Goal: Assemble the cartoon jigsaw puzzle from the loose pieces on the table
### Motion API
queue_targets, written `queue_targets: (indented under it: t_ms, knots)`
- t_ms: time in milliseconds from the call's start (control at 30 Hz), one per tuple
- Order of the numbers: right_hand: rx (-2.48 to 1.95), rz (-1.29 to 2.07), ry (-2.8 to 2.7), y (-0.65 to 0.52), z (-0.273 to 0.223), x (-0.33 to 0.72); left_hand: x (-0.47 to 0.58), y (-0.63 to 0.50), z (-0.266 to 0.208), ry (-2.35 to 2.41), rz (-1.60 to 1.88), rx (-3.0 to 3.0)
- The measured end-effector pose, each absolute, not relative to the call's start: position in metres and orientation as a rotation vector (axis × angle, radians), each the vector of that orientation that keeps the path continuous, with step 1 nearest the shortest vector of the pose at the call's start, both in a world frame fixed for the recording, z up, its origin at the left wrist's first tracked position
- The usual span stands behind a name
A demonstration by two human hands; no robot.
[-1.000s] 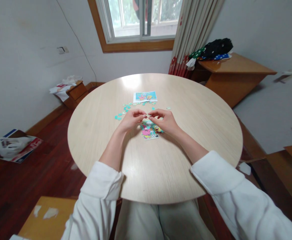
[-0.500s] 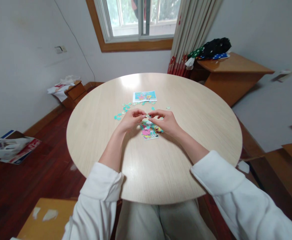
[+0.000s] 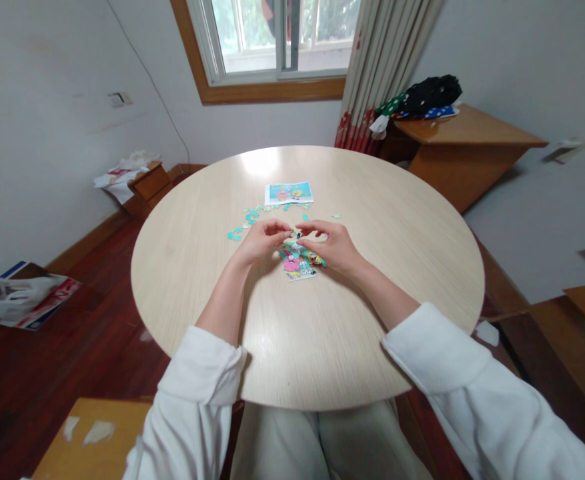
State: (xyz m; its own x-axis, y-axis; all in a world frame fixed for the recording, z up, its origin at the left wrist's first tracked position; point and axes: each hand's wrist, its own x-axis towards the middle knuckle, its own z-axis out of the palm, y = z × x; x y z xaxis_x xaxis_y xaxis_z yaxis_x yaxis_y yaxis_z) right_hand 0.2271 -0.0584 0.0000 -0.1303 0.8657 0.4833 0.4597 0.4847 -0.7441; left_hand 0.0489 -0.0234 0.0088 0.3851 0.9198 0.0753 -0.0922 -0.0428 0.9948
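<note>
My left hand (image 3: 263, 241) is closed, with thumb and fingertips pinching a small pale puzzle piece (image 3: 295, 234). From the other side, my right hand (image 3: 333, 244) has its thumb and index finger bent around the same small piece, which shows some black. Just below the fingertips lies a partly joined jigsaw puzzle (image 3: 299, 267) with pink, yellow and white cartoon figures; the hands cover part of its upper edge. Loose turquoise and pale puzzle pieces (image 3: 251, 217) are scattered beyond my left hand. Behind them rests a blue picture sheet (image 3: 289, 193) showing pink and yellow figures.
Everything lies on a round pale wooden table (image 3: 292, 340). One pale loose piece (image 3: 336, 216) sits apart at the right. A wooden desk (image 3: 472, 127) with dark cloth stands back right, and a cardboard box (image 3: 92, 440) is at the lower left.
The hands stay almost in place at the puzzle. The right fingertips have shifted slightly around the small piece, and the whole view has moved a little.
</note>
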Motion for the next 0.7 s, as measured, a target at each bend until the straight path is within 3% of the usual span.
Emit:
queue_targets:
  t_ms: [700]
  knots:
    - [-1.136,0.593,-1.831,-0.0602,0.0053,0.2303,0.0515,-0.0256,0.0096,0.842,0.928,1.400]
